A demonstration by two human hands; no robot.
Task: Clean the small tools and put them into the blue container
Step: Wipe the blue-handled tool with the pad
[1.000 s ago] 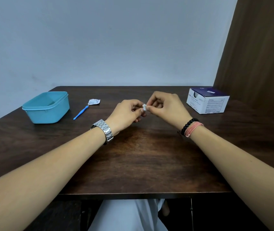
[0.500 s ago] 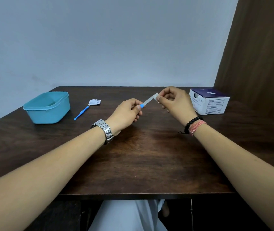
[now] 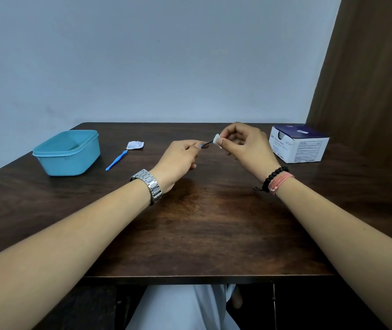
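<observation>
Midway over the table [image 3: 190, 234], the left hand [image 3: 178, 160] pinches a small tool [image 3: 205, 144] by its blue handle, steadying it so the right hand [image 3: 242, 144] can squeeze a white wipe [image 3: 217, 140] around its tip. A second tool [image 3: 116, 160] lies beside the blue container [image 3: 67, 153], apparently awaiting cleaning.

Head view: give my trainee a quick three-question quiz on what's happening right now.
1. True or false: the left hand holds a small blue-handled tool.
2. What does the right hand pinch? A) white wipe B) bracelet C) box
3. Fill in: a second blue tool lies on the table beside the blue ____.

Key: 1 true; 2 A; 3 container.
</observation>
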